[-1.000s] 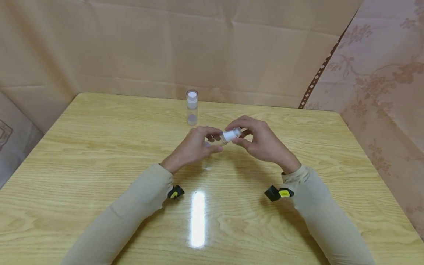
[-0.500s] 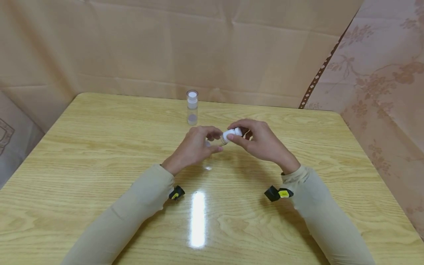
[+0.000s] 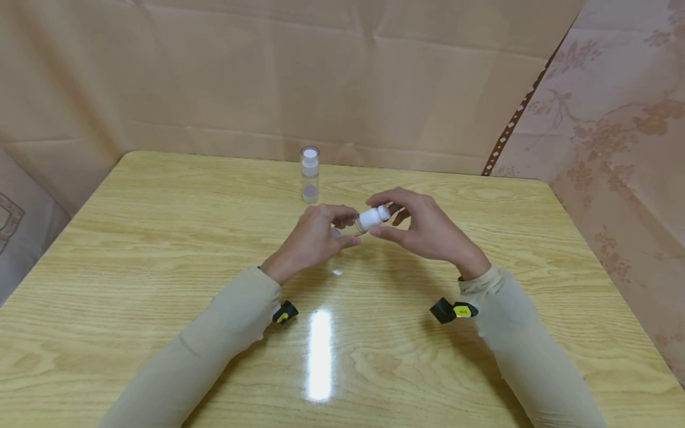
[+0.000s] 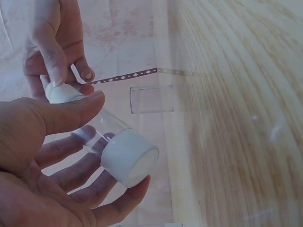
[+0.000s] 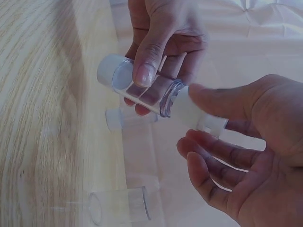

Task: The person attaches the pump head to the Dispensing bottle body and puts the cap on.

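Note:
A clear cylindrical pump bottle (image 5: 150,92) with a white base and a white pump top (image 3: 371,218) is held tilted above the table. My left hand (image 3: 316,233) grips its clear body, thumb on one side and fingers round the other. My right hand (image 3: 420,224) is at the pump top. In the right wrist view, its thumb (image 5: 215,100) lies against the white collar, with curled fingers on the opposite side. A similar capped bottle (image 3: 310,175) stands upright farther back. Both wrist views show a clear, open-ended cap (image 4: 152,99) standing on the table.
The wood-grain table (image 3: 160,238) reaches back to a beige curtain (image 3: 257,77). A floral cloth (image 3: 615,137) hangs on the right. Black wrist cameras (image 3: 451,310) are worn under both forearms. Light glares off the table's front middle.
My right fingers shifted along the pump top: the thumb came over the collar half a second ago and now lies lower, with the fingers spread a little wider. My left hand kept its grip.

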Motion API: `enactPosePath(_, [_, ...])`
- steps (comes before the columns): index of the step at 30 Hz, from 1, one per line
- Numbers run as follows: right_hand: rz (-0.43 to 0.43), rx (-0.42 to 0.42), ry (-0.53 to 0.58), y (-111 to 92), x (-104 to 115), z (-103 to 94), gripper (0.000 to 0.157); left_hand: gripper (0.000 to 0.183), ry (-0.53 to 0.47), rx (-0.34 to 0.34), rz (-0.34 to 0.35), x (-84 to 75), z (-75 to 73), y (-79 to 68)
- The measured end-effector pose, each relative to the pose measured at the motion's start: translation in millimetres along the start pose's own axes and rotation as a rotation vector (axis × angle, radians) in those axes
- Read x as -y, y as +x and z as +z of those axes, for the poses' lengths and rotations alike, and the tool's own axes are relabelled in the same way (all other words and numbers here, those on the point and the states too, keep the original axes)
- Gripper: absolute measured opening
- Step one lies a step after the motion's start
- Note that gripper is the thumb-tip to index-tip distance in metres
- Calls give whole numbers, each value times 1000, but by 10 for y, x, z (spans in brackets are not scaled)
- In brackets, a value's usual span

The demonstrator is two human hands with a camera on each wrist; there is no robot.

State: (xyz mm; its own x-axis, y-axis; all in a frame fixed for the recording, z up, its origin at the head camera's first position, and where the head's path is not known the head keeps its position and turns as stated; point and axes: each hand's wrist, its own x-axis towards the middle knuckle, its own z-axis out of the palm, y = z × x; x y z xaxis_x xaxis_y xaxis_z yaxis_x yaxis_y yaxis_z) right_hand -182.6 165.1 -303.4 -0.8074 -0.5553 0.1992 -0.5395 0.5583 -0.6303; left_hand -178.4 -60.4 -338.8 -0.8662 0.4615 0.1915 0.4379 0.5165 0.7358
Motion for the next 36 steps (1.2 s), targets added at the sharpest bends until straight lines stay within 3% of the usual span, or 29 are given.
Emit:
enactPosePath(14, [-15, 5, -18, -1, 16, 11, 32, 38, 1, 0, -17, -15, 8, -5])
enactPosePath(24, [42, 12, -20, 16, 8, 20, 25, 36, 17, -22, -9, -23, 3, -11])
enactPosePath(30, [52, 13, -23, 14, 4, 15, 35, 36, 17, -31, -18, -17, 3, -12])
enactPosePath(36, [-7, -9, -23, 3, -3, 2, 41, 37, 21, -28, -15, -17, -3, -8])
